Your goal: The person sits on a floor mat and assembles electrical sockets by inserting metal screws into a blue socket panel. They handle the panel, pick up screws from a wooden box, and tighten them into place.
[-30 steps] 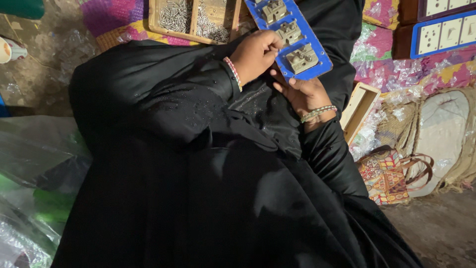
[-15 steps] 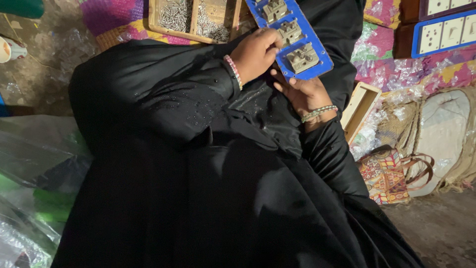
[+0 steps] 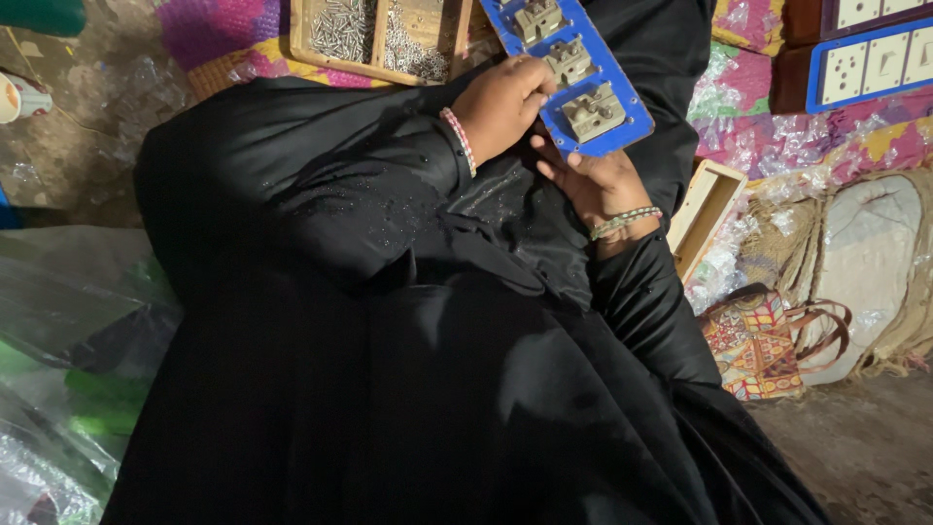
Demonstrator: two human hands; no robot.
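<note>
A dim floor (image 3: 855,457) of bare earth, strewn with bright patterned cloth and crinkled clear plastic, lies around a person seated in black clothing, seen from above. The fingers (image 3: 537,86) of the left hand (image 3: 501,105) are curled and pressed together over the near long edge of a blue panel (image 3: 573,73), their tips against one of the grey metal fittings (image 3: 595,110) mounted in a row on it. The right hand (image 3: 595,183) lies under the panel's lower end, its fingers (image 3: 550,167) spread slightly and cupping the underside; how tightly they grip cannot be told. The panel is held tilted above the lap, its upper end running out of the top edge of the view. Each wrist wears a beaded bracelet. Just beyond the left hand sits a wooden tray (image 3: 374,34) with compartments of small silver screws. To the right of the right forearm stands an empty wooden box (image 3: 708,216), then a patterned bag (image 3: 763,340) and a woven sack (image 3: 875,262). At the upper right lies a second blue panel (image 3: 870,63) carrying white switches.
</note>
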